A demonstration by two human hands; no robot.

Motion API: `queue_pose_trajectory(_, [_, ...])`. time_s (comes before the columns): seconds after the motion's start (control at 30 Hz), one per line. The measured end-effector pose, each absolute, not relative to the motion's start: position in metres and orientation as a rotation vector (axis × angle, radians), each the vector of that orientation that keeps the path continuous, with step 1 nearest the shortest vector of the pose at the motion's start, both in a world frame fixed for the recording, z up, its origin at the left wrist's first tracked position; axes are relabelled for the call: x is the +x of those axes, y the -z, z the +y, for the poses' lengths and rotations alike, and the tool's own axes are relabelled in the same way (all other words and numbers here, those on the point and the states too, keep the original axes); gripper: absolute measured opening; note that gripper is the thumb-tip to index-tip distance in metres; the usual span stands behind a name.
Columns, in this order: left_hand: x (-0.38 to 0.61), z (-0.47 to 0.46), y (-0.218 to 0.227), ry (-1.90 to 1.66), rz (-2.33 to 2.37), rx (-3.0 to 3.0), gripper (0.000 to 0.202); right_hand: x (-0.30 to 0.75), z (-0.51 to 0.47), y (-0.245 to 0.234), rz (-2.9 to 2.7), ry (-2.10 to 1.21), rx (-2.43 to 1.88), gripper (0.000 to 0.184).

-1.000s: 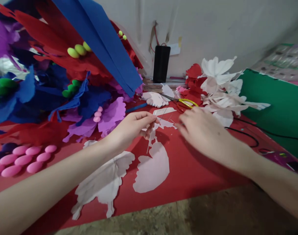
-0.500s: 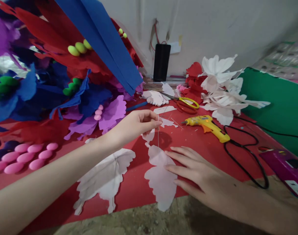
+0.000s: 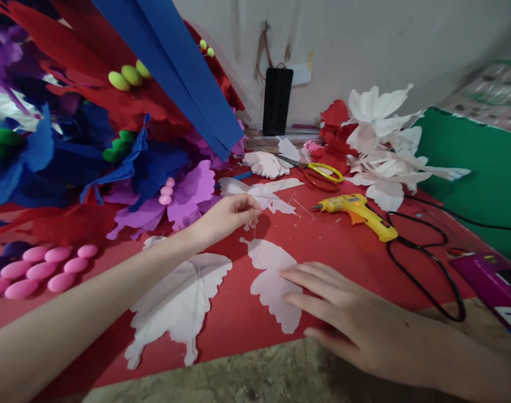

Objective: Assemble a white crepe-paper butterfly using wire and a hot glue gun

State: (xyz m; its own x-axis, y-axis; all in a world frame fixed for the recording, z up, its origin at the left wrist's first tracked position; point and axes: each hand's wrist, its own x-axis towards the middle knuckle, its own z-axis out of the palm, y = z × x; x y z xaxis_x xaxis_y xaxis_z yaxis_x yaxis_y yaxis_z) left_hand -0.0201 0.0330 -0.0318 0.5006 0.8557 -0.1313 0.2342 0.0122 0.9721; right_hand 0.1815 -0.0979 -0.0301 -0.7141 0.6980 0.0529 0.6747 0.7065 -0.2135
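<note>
My left hand (image 3: 240, 210) is closed in a pinch on a thin pale wire, only partly visible, above the middle of the red surface. Just below it lies a white scalloped butterfly-wing cutout (image 3: 274, 271). My right hand (image 3: 328, 299) has its fingers stretched out, the fingertips resting on the right edge of that cutout. Under my left forearm is a larger white butterfly cutout (image 3: 182, 308), with a thin wire along its top. Behind my left hand lies another white cutout (image 3: 267, 193) with several thin wires.
A yellow glue gun (image 3: 358, 212) with a looping black cord and yellow-handled scissors (image 3: 322, 172) lie to the right. A purple power strip (image 3: 488, 282) sits at the right edge. Coloured paper butterflies (image 3: 144, 168) crowd the left; pink oval pieces (image 3: 41, 270) lie there. A phone (image 3: 277, 101) stands behind.
My left hand has moved left and slightly down with the wire. The wing cutout has turned and slid up a little under my right fingertips. Another white cutout now shows behind.
</note>
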Motion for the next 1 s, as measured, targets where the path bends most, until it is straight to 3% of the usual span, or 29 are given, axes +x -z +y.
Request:
queue_pose_trajectory(0.23, [-0.019,0.028,0.027,-0.684,0.993,1.493,0.006,0.181,-0.08,0.034,-2.711,-0.602,-1.033,0.03])
queue_pose_trajectory(0.3, [-0.016,0.021,0.024,-0.685,0.993,1.475,0.017,0.18,-0.075,0.034,-2.488,-0.721,-1.131,0.027])
queue_pose_trajectory(0.37, [-0.011,0.01,0.022,-0.679,0.988,1.47,0.023,0.179,-0.069,0.034,-2.213,-0.903,-1.291,0.029])
queue_pose_trajectory(0.57, [0.001,-0.015,0.022,-0.678,1.007,1.543,0.016,0.175,-0.056,0.032,-1.668,-1.606,-1.477,0.033])
queue_pose_trajectory(0.87, [-0.002,-0.022,0.03,-0.686,1.011,1.618,0.017,0.168,-0.057,0.042,-1.446,-1.772,-1.491,0.026])
queue_pose_trajectory(1.0, [-0.005,-0.024,0.031,-0.656,1.02,1.695,0.028,0.167,-0.057,0.044,-1.401,-1.8,-1.482,0.023])
